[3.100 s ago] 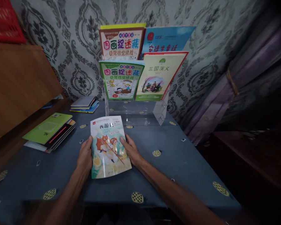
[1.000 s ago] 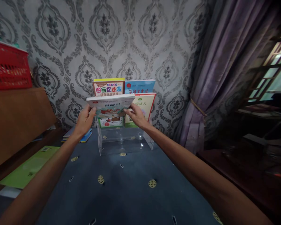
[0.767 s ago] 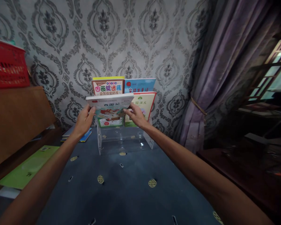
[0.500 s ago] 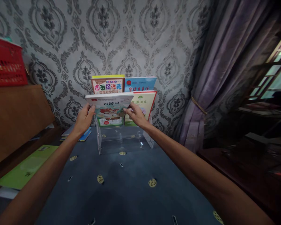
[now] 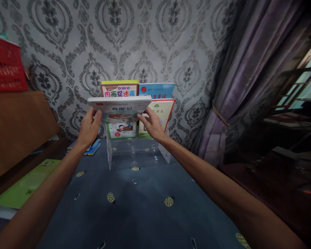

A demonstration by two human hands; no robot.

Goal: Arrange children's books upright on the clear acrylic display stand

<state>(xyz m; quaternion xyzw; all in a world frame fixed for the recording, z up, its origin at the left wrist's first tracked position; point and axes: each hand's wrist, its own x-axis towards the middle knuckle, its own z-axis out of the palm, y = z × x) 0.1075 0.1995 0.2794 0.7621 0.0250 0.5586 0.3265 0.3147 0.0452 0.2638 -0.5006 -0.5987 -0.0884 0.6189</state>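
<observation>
A white picture book (image 5: 120,108) is held up between my two hands, tilted so its top edge and spine face me. My left hand (image 5: 90,126) grips its left side, thumb on the cover. On the right side, my right hand (image 5: 152,123) pinches the lower corner. Behind it a clear acrylic book stand (image 5: 109,152) bears several upright books: a brown-and-yellow one (image 5: 119,89), a blue one (image 5: 158,89) and a cream one with a red edge (image 5: 163,117). The held book partly covers them, along with a green-bordered book (image 5: 123,130) below it.
A dark blue patterned cloth (image 5: 140,214) covers the table. Left are a green book (image 5: 28,183), a small book pile (image 5: 94,148), a wooden box (image 5: 20,128) and a red basket (image 5: 6,65). A purple curtain (image 5: 223,97) hangs at right, before patterned wallpaper (image 5: 142,45).
The held book has come nearer and risen slightly, its cover tipping flatter. Both hands have moved with it, and more of the green-bordered book shows beneath.
</observation>
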